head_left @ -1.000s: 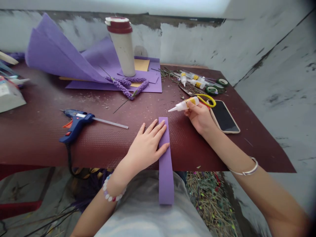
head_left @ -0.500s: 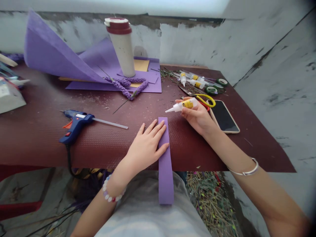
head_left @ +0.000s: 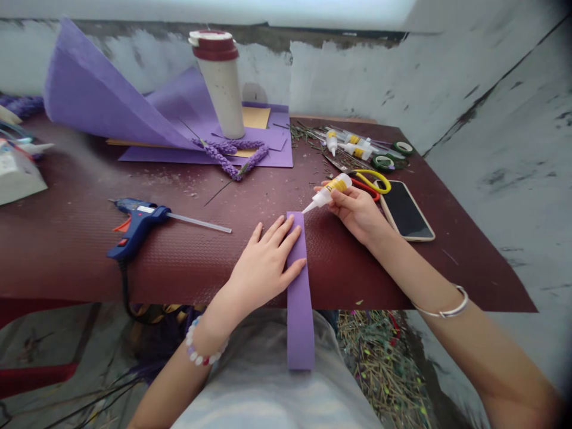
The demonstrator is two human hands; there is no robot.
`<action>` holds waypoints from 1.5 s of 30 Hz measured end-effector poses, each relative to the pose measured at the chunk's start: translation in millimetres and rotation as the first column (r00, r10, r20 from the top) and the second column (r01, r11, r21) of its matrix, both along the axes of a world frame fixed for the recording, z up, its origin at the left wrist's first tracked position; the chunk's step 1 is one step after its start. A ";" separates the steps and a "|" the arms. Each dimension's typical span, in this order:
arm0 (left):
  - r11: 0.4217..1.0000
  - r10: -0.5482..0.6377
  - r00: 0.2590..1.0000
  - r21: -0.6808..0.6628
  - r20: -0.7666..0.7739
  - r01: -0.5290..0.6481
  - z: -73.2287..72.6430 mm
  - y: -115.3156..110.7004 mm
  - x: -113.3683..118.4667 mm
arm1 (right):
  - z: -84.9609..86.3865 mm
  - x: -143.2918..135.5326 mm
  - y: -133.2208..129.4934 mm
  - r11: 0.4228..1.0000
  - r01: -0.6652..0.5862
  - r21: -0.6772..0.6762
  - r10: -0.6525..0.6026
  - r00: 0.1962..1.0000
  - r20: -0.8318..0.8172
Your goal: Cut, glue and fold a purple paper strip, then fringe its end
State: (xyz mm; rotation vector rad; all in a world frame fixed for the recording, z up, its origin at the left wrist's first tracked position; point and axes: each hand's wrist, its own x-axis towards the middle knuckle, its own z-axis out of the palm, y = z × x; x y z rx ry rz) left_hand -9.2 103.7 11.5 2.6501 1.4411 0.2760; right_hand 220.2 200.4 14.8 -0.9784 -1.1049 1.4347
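A long purple paper strip (head_left: 300,322) lies over the table's front edge and hangs down toward my lap. My left hand (head_left: 268,262) rests flat on it, fingers spread, pressing its upper part to the tabletop. In my right hand (head_left: 355,211) is a small white glue bottle (head_left: 335,186) with a yellow label, held between thumb and fingers. The bottle tilts down to the left, its nozzle tip at the strip's far right corner. Whether the tip touches the paper, I cannot tell.
A blue hot glue gun (head_left: 138,223) with a clear stick lies left. Behind are a tumbler (head_left: 221,83), purple sheets (head_left: 156,152) and a purple fuzzy-stem heart (head_left: 250,158). To the right lie yellow-and-red-handled scissors (head_left: 375,179), a phone (head_left: 409,211), more glue bottles (head_left: 357,151) and green tape rolls (head_left: 383,163).
My right hand has tipped the glue bottle more steeply, and its nozzle has come down to the strip's far end. My left hand has stayed in place.
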 end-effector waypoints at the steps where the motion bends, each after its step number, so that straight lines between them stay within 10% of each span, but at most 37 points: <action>1: 1.000 -0.001 1.000 0.004 0.000 0.001 0.0 -0.2 -0.1 | -0.7 -0.4 0.1 1.000 0.001 -0.001 -0.001 1.000 0.003; 45: 1.000 0.019 1.000 -0.021 0.001 -0.019 0.8 -0.2 2.5 | -4.5 -4.0 5.5 0.986 0.141 0.090 -0.150 0.983 0.106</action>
